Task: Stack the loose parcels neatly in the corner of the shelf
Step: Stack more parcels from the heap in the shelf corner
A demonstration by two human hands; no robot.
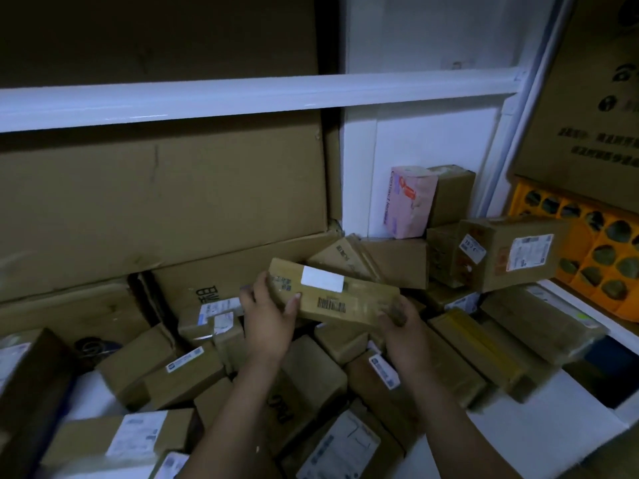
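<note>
Left hand (268,318) grips the parcel (349,300) at its left end, thumb on top; right hand (403,328) curls round the right end. Parcel's up in the air, tilted, just short of the shelf corner (356,209). Risk: the corner's jammed w/ skewed boxes (349,257), so it prob. won't sit flat & may slide off. Pink box (409,202) perches above them. Labelled box (511,254) at right tilts and could tip if nudged. Loose parcels (311,371) are heaped under the arms; orange crate (594,250) far right.

We hold a long parcel (345,299) over the loose parcels (166,368) lying on the shelf (539,426). Behind it, to the right, small boxes (449,195) stand in the corner; to the left, big cartons (155,195).
</note>
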